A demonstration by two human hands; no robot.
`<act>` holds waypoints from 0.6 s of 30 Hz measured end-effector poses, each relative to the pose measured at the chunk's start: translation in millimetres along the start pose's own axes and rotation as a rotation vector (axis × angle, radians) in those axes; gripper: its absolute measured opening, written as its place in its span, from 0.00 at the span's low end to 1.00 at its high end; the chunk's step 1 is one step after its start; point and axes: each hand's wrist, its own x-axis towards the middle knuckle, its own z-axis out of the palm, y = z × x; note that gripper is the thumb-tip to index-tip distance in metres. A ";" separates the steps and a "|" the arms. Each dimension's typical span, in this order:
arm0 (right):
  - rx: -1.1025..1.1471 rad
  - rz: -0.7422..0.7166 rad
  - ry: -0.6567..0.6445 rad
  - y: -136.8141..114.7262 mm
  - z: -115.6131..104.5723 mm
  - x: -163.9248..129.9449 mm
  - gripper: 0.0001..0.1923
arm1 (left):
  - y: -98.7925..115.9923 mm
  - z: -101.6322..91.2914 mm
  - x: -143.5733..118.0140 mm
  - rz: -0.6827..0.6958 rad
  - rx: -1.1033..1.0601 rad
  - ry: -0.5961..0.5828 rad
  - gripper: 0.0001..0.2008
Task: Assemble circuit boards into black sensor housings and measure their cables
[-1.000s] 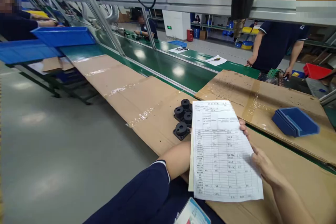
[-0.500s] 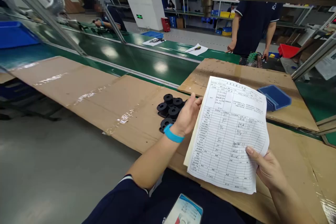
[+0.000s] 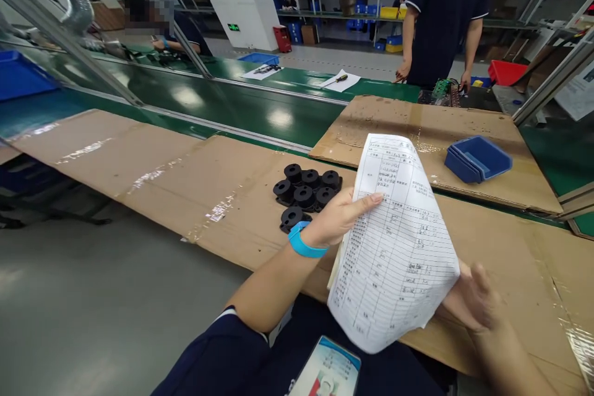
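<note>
A printed form sheet (image 3: 396,247) curls in front of me, with a cream page behind it. My left hand (image 3: 341,218), with a blue wristband, grips the sheet's left edge, thumb on the front. My right hand (image 3: 477,303) sits at the lower right, behind the paper, fingers spread; its hold is partly hidden. Several black rubber mounts (image 3: 304,192) lie clustered on the cardboard-covered bench (image 3: 195,179) just left of my left hand.
Stacked blue bins (image 3: 477,159) rest on a cardboard sheet at the right. A green conveyor belt (image 3: 241,108) runs behind the bench. A person in a dark shirt (image 3: 440,25) stands across it beside a circuit board; another person sits further left. An ID badge (image 3: 329,371) hangs below.
The view has swung right and down. My left hand came from behind the paper onto its left edge. The sheet now bends over, and my right hand has slipped behind it.
</note>
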 end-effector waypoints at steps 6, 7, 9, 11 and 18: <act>0.121 -0.159 0.126 -4.1 6.2 23.4 0.46 | -6.2 3.0 0.9 -0.143 -0.110 -0.105 0.16; 0.121 -0.184 0.157 -5.1 2.1 25.2 0.46 | -7.0 1.7 1.2 -0.150 -0.107 -0.118 0.17; 0.122 -0.203 0.199 -6.1 -8.4 24.4 0.44 | -8.6 -1.7 2.1 -0.156 -0.099 -0.128 0.17; 0.123 -0.189 0.225 -7.1 -17.1 19.0 0.39 | -10.1 -5.2 3.0 -0.160 -0.077 -0.113 0.16; -0.126 -0.113 0.377 -15.8 -34.6 24.4 0.23 | -35.2 -26.9 8.6 -0.218 -0.026 -0.026 0.20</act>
